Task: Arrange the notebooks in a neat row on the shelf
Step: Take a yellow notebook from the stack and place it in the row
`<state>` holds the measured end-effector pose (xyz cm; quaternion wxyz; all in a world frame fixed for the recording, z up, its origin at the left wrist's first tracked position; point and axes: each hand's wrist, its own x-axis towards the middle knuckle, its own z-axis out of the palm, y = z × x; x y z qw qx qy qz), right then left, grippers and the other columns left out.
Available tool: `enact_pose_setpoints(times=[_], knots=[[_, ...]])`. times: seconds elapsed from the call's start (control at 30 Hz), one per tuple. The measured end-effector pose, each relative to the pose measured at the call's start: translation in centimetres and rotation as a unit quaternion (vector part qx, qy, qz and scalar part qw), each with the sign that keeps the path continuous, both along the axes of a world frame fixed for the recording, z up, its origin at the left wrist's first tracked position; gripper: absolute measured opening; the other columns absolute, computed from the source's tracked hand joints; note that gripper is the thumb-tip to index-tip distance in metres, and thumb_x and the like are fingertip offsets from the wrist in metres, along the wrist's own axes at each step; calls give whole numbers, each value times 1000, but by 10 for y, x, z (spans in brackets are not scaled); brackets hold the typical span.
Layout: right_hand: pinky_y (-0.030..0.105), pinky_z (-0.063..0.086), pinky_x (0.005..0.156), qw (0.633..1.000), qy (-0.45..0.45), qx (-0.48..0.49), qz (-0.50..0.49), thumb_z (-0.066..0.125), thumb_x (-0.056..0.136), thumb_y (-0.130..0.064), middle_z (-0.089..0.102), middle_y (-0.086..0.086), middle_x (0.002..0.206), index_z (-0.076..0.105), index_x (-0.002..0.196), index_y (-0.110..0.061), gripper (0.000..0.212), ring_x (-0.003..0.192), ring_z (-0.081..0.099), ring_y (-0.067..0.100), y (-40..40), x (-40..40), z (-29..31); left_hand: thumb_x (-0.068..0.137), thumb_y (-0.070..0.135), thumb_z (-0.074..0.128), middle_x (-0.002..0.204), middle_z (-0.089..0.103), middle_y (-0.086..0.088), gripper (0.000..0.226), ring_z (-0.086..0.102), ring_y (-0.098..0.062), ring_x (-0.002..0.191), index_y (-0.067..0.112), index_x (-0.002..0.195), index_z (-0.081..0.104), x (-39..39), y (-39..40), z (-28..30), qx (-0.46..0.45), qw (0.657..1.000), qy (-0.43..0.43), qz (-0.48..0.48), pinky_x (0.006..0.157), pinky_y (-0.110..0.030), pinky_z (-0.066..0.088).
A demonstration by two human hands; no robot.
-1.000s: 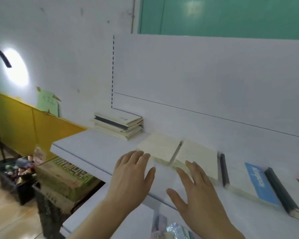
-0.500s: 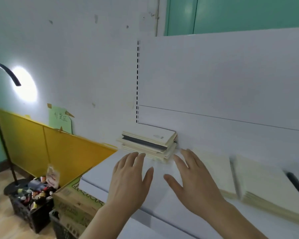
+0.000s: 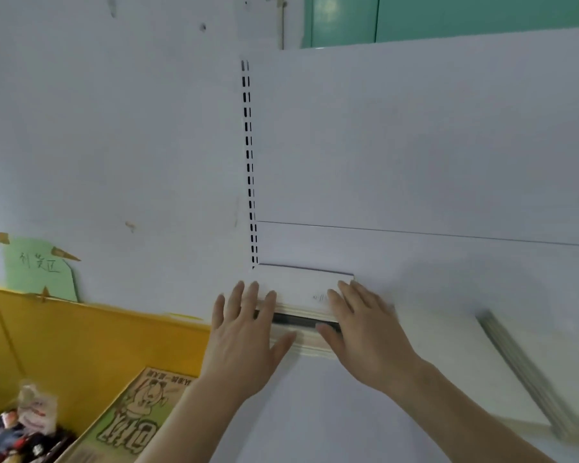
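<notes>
A green paper note (image 3: 37,269) taped to the white wall (image 3: 114,145) carries handwritten characters too faint to read, and a cardboard box (image 3: 137,416) below the shelf's left end shows a printed cartoon figure. On the white shelf (image 3: 331,412), a stack of notebooks (image 3: 301,295) lies flat in the back left corner beneath the slotted upright (image 3: 249,162), with more pale notebooks (image 3: 465,362) just to its right. The left hand (image 3: 244,335) and right hand (image 3: 365,332) reach both ends of the stack with straight, spread fingers, gripping nothing.

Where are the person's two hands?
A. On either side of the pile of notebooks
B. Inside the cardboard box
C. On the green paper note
A: the left hand and right hand sit at opposite ends of the stack of notebooks on the shelf.
</notes>
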<state>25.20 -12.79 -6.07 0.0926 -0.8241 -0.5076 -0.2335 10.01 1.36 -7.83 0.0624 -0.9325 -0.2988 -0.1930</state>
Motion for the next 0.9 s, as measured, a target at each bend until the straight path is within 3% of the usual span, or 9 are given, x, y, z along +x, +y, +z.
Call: enact_pose_setpoints(times=[0.07, 0.2, 0.33, 0.4, 0.5, 0.63, 0.73, 0.8, 0.9], knots=[[35, 52, 85, 999, -32, 28, 4, 37, 90, -44, 69, -1, 108, 67, 108, -19, 43, 100, 65, 22, 8, 1, -3, 78, 79, -15, 164, 17, -7, 101, 5, -30, 153, 25, 156, 20, 2, 18, -2, -6, 1000, 15, -23, 123, -50, 6], [34, 50, 67, 999, -5, 32, -14, 47, 94, -34, 67, -8, 89, 63, 88, -24, 19, 80, 61, 19, 7, -5, 3, 94, 65, 22, 135, 58, -4, 69, 49, -30, 132, 20, 132, 57, -1, 34, -2, -3, 995, -45, -93, 113, -53, 36], [36, 46, 57, 997, -15, 48, -59, 36, 95, -33, 64, -6, 75, 61, 83, -23, 29, 67, 59, 22, 2, -22, 13, 98, 52, 36, 142, 53, -4, 56, 42, -26, 138, 17, 140, 49, -11, 44, 1, -18, 970, -174, -166, 115, -50, 35], [33, 47, 48, 989, -55, 111, -77, 40, 93, -29, 66, -5, 71, 65, 89, -21, 27, 58, 60, 22, -4, -37, 21, 96, 37, 51, 145, 48, -7, 55, 38, -27, 141, 12, 144, 42, -17, 40, 8, -40, 935, -283, -208, 114, -48, 37], [30, 42, 39, 968, -85, 218, -94, 45, 95, -27, 62, -5, 64, 65, 90, -17, 23, 49, 56, 22, -16, -57, 36, 95, 31, 55, 147, 41, -5, 59, 35, -23, 142, 12, 147, 33, -23, 30, 19, -92, 884, -397, -229, 114, -39, 34], [30, 35, 40, 940, -110, 304, -106, 49, 96, -23, 52, -5, 58, 62, 84, -13, 20, 46, 44, 17, -26, -82, 52, 95, 51, 45, 148, 39, 4, 65, 34, -13, 139, 20, 150, 30, -21, 16, 25, -199, 895, -334, -218, 113, -34, 36], [25, 35, 47, 931, -27, 347, -106, 46, 98, -29, 50, -1, 52, 58, 79, -16, 26, 49, 45, 18, -31, -93, 59, 90, 64, 37, 144, 43, 11, 70, 38, -8, 135, 24, 147, 37, -21, 3, 25, -272, 884, -316, -214, 109, -30, 38], [24, 42, 53, 912, 84, 391, -90, 47, 100, -33, 58, 2, 56, 59, 77, -18, 29, 54, 56, 14, -31, -99, 62, 84, 71, 38, 131, 56, 20, 68, 51, -1, 123, 29, 135, 49, -22, -3, 34, -390, 832, -325, -224, 98, -24, 46], [24, 52, 58, 849, 287, 441, -42, 51, 99, -27, 68, 1, 68, 66, 80, -19, 25, 60, 68, 12, -24, -108, 61, 90, 55, 53, 109, 70, 14, 39, 68, -8, 102, 27, 116, 59, -24, -6, 46, -615, 655, -350, -264, 72, -27, 58]])
